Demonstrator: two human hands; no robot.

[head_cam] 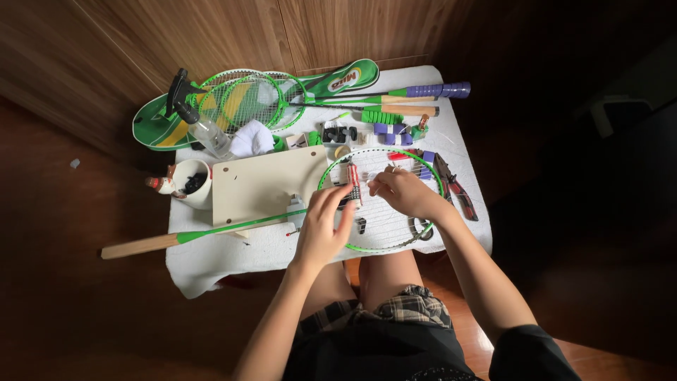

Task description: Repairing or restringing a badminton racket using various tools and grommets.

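Note:
A green badminton racket [331, 171] lies across a small white-clothed table [211, 261], its wooden handle pointing left. My left hand [323, 227] rests on the racket's strings, fingers spread near a small dark clamp [361, 226]. My right hand [402, 190] is over the upper strings, fingers pinched at a string beside a red and white tool [352, 180] standing on the string bed. What my right fingertips grip is too small to make out.
A beige board [261, 183] lies left of the racket head. Red-handled pliers [455, 187] sit at the right edge. Behind are two more rackets [247, 99] on a green cover, a clear bottle [208, 132], a white mug [192, 182], and purple and green grips [395, 130].

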